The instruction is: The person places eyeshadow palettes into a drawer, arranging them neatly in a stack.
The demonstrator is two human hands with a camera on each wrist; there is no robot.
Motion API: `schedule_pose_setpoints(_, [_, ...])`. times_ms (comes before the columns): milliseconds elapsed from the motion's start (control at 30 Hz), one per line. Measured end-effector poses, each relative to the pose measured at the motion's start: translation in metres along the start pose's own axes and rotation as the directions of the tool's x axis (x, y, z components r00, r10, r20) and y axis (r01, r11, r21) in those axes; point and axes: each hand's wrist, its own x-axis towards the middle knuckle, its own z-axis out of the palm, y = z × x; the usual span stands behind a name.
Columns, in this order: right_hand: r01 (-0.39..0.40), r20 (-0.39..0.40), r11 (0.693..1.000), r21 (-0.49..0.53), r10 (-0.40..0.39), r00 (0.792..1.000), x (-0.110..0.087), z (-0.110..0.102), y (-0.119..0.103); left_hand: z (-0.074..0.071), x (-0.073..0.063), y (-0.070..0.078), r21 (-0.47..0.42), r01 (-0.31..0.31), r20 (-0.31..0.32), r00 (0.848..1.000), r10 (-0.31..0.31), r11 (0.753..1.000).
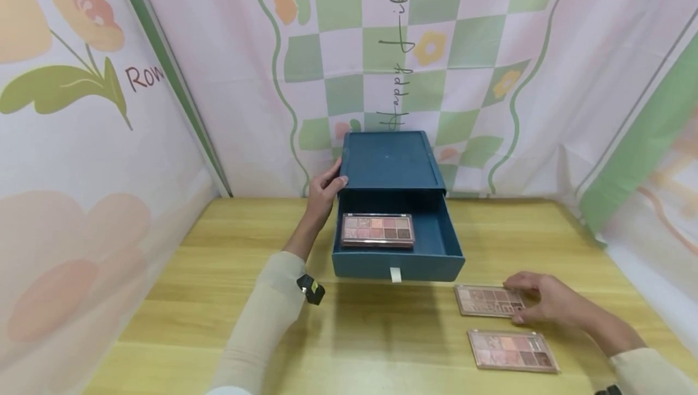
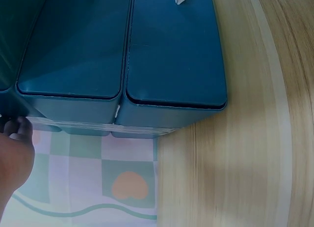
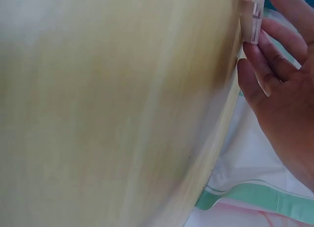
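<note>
My left hand [image 1: 323, 192] rests against the left side of a dark blue drawer box [image 1: 389, 162], thumb at its front corner. The drawer [image 1: 398, 266] is pulled out, with a white tab on its front. Inside, toward the left, lies an eyeshadow palette [image 1: 377, 230] with a clear lid. At the right on the table, my right hand [image 1: 553, 301] holds the right end of a second eyeshadow palette [image 1: 488, 301] between thumb and fingers. Just in front of it lies a third eyeshadow palette [image 1: 512, 351].
In the left wrist view, lower drawers [image 2: 176, 50] of the same blue unit are stacked on one another. The unit stands on a light wood table [image 1: 229, 298] near its back edge. Printed curtains [image 1: 436, 49] hang behind and on both sides.
</note>
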Motion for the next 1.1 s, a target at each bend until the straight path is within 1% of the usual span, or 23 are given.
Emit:
schedule_pose_setpoints(100, [0.011,-0.01,1.0,0.0,-0.011,1.0,-0.0019,0.0002,0.0025,0.0001,0.0001,0.0013,0.0,0.002,-0.006,1.0,-0.002,1.0])
schedule_pose_setpoints(267, [0.018,-0.004,0.999,0.034,-0.018,1.0,-0.0017,0.0004,0.0051,-0.0002,0.0002,0.0014,0.008,0.008,-0.023,1.0,-0.008,1.0])
schedule_pose_setpoints(467, [0.015,-0.006,0.999,0.042,-0.015,1.0,-0.0018,0.0013,0.007,-0.0004,-0.0007,0.0006,0.002,0.005,-0.021,1.0,-0.005,1.0])
schedule_pose_setpoints(667, [-0.022,-0.023,0.999,0.027,0.023,0.999,-0.0038,0.0004,0.0061,0.0001,-0.0002,0.001,-0.002,0.017,-0.004,1.0,-0.017,1.0])
schedule_pose_setpoints(800, [-0.054,-0.036,0.998,0.016,0.055,0.998,-0.0038,-0.0012,0.0039,-0.0004,0.001,0.001,-0.012,0.018,-0.006,1.0,-0.018,1.0])
schedule_pose_setpoints(933, [-0.062,-0.035,0.998,0.012,0.062,0.997,-0.0054,-0.0018,0.003,-0.0005,0.0007,0.0007,-0.016,0.02,-0.002,1.0,-0.02,1.0])
schedule_pose_setpoints(1100, [-0.032,-0.058,0.999,0.023,0.033,0.998,-0.0082,-0.002,0.0033,0.0003,0.0,0.0011,-0.017,0.02,0.006,1.0,-0.02,1.0])
